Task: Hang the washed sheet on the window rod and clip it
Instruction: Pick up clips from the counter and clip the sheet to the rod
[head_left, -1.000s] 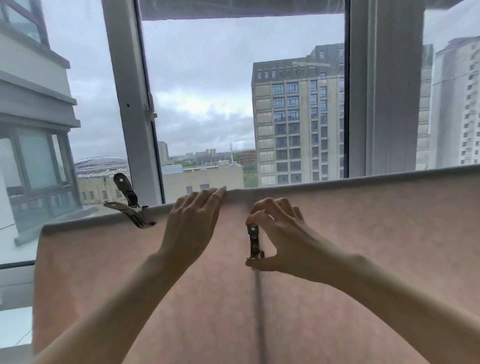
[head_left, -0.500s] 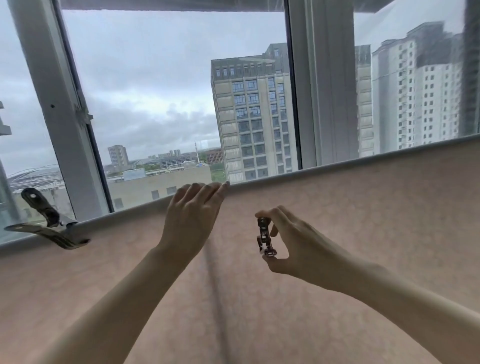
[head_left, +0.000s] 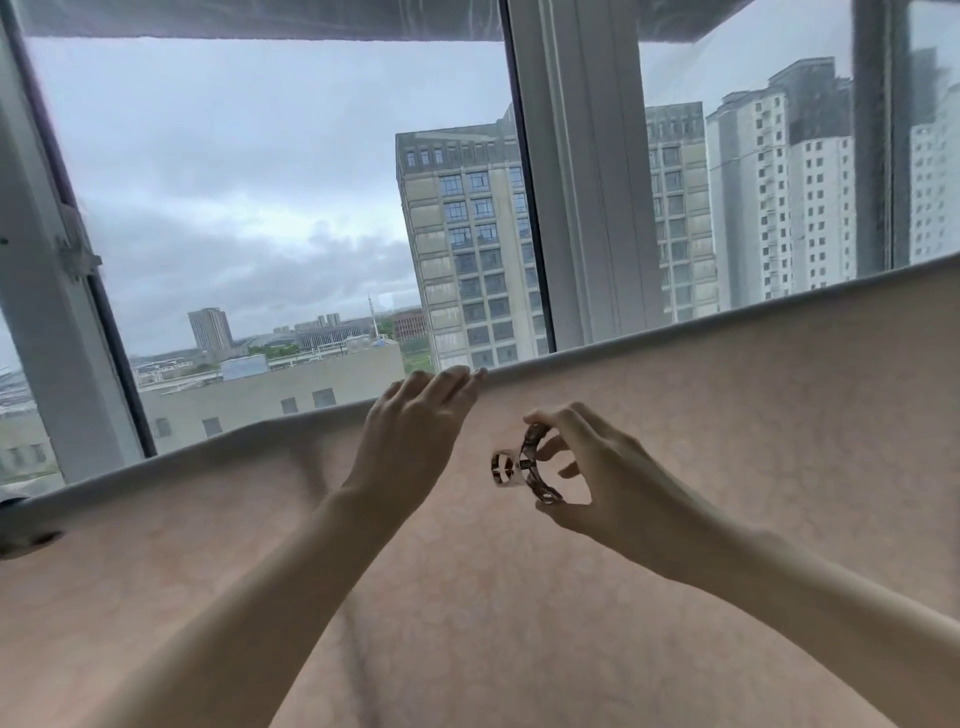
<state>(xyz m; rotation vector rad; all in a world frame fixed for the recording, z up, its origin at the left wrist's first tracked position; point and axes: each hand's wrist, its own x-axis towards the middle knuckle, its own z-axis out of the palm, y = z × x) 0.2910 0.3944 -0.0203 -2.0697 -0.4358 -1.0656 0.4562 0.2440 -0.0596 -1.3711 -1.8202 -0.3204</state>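
Note:
A pale pink sheet (head_left: 675, 467) hangs draped over the window rod, which it hides; its folded top edge runs across the view, rising to the right. My left hand (head_left: 415, 431) lies flat against the sheet, fingertips on the top edge. My right hand (head_left: 597, 473) pinches a metal clip (head_left: 524, 465) between thumb and fingers, just right of the left hand and a little below the top edge. The clip's jaws point left and stand apart from the sheet. Another clip (head_left: 23, 538) sits on the top edge at the far left, blurred and mostly cut off.
Behind the sheet is a window with a white frame post (head_left: 587, 171) in the middle and another frame post (head_left: 47, 291) at the left. High-rise buildings and grey sky lie beyond the glass.
The view has swung right, so the left clip has slid to the frame's edge. My right hand has turned the clip from upright to jaws pointing left and squeezed it wider.

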